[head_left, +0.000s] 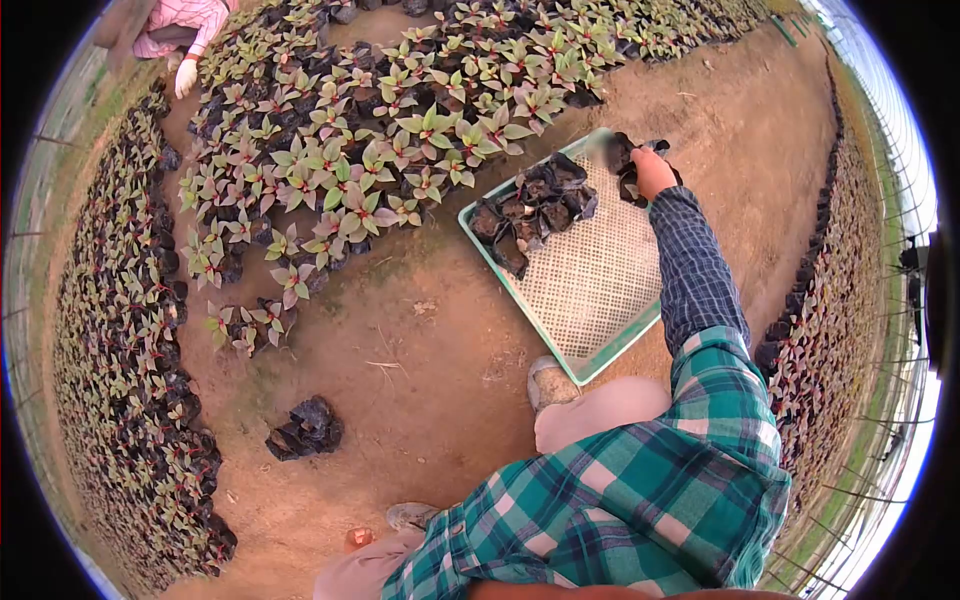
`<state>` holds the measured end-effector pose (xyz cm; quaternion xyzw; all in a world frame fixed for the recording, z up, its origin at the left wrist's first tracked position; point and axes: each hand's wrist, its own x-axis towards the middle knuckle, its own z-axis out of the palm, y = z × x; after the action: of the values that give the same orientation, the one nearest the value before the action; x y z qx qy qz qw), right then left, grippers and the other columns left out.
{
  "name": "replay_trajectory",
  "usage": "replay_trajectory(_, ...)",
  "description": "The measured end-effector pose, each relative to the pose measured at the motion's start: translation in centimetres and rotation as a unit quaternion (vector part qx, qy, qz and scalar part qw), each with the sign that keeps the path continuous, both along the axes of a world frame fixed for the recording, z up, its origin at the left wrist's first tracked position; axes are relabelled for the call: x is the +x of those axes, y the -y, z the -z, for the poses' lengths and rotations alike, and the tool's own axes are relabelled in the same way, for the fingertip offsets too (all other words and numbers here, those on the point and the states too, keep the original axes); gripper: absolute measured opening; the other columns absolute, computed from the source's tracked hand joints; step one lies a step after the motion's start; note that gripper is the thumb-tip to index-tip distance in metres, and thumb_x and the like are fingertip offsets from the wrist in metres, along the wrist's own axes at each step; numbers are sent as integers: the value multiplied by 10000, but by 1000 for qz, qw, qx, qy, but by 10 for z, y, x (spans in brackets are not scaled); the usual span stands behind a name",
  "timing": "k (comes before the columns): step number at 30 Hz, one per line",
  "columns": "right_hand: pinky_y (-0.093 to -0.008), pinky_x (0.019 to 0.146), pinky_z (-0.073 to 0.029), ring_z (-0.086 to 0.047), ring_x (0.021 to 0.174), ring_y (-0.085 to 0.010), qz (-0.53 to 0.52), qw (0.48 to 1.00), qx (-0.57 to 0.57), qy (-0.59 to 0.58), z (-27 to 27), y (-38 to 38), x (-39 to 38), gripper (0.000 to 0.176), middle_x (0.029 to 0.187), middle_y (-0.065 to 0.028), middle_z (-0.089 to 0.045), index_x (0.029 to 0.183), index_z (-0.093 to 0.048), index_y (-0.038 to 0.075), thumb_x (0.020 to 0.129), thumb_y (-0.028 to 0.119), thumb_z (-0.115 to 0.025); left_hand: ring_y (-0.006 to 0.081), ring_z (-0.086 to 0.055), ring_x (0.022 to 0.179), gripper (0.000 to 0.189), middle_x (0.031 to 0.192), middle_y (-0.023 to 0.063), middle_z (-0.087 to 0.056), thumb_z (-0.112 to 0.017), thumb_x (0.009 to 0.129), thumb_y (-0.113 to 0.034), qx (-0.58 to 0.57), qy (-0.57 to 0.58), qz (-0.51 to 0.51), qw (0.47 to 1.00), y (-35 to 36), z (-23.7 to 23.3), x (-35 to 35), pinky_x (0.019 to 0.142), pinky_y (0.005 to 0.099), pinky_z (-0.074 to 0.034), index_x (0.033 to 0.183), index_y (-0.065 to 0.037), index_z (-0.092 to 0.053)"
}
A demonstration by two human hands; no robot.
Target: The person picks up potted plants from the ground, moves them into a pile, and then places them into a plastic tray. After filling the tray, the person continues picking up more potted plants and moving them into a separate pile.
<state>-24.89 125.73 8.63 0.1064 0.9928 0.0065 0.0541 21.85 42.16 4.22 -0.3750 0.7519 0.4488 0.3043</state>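
The person's right hand point(655, 172) is reaching over the upper right corner of a green-rimmed tray point(527, 318), its fingers curling around dark plastic nursery bags point(627, 165) and gripping them. The left hand is not showing clearly enough to make out, so its fingers cannot be told. The tray is lying at an angle on the bare soil point(420, 330), its pale perforated base showing, while a cluster of soil-filled black bags point(530, 210) is sitting toward its upper left corner, apart from the held ones. The right sleeve point(695, 260) is passing over the tray's right side. A shoe point(547, 384) is resting just beside the tray's lowest corner. Down to the left, a crumpled black bag clump point(306, 429) is lying alone on the soil. Bagged seedlings point(340, 165) with green and reddish leaves are filling the ground left of and above the tray, and further rows are running along the left edge point(120, 370) and right edge point(825, 350). At upper left, another person point(200, 20) in a striped top is holding a gloved hand point(186, 78) low beside the seedlings.
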Motion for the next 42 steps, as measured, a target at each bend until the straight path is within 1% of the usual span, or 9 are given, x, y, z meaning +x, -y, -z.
replay_trajectory(7,-454,815,-493,-588,964,-394,-80,992,-76,-55,64,22,-26,230,1044,-225,-564,1015,-582,34,798,-28,-535,210,-678,709,316,831,132,-652,-657,880,-242,-36,-12,-49,998,-9,0,4,584,317,-536,1031,2,-527)
replay_trajectory(9,-469,805,-485,-583,946,-397,-10,995,-39,-87,48,45,-34,210,1029,-220,-561,1012,-580,26,808,3,-537,215,-681,714,323,838,136,-653,-660,878,-245,-39,-23,-67,997,-12,3,-1,587,322,-539,1035,3,-525)
replay_trajectory(13,-461,792,-481,-549,969,-382,-164,981,20,-105,15,95,-61,232,1005,-188,-558,1044,-577,43,813,34,-552,137,-619,667,259,844,33,-592,-606,908,-269,-13,-26,-140,990,-31,-15,-37,541,277,-499,1063,-84,-513)
replay_trajectory(18,-453,811,-451,-542,940,-378,-423,897,-125,-20,-65,279,-48,199,982,-166,-554,1012,-567,20,813,23,-573,104,-597,698,253,821,38,-602,-611,903,-263,-96,-83,-174,977,-12,11,-79,553,260,-478,1044,-64,-543)
replay_trajectory(20,-434,798,-461,-542,943,-363,-554,821,-132,26,-85,353,-21,184,969,-159,-558,1001,-572,17,818,24,-556,225,-643,733,325,811,129,-648,-630,873,-263,-198,-187,-168,947,11,42,-92,635,332,-499,1021,20,-572)
replay_trajectory(22,-428,784,-469,-547,922,-351,-645,747,-147,65,-84,414,4,159,947,-162,-555,969,-570,16,815,46,-538,212,-627,754,240,870,119,-649,-618,895,-236,-290,-273,-116,910,11,8,-135,660,333,-500,974,-11,-594)
replay_trajectory(29,-433,797,-457,-550,904,-352,-645,683,-327,98,-22,615,110,213,948,-156,-571,959,-577,15,801,147,-632,327,-566,884,218,883,158,-579,-665,828,-216,-334,-426,8,840,29,-8,-212,785,416,-459,912,-28,-594)
replay_trajectory(34,-409,778,-414,-572,868,-283,-646,758,-79,32,22,676,157,180,877,-101,-612,908,-600,64,790,189,-653,331,-551,883,198,893,127,-592,-643,830,-199,-399,-368,91,835,10,5,-224,788,435,-438,954,-71,-556)
replay_trajectory(42,-404,727,-389,-564,827,-264,-660,747,-75,43,27,651,129,87,779,-61,-609,842,-596,109,756,99,-588,325,-546,889,171,863,101,-613,-546,788,-36,-404,-362,124,831,8,23,-228,763,453,-415,949,-88,-568)
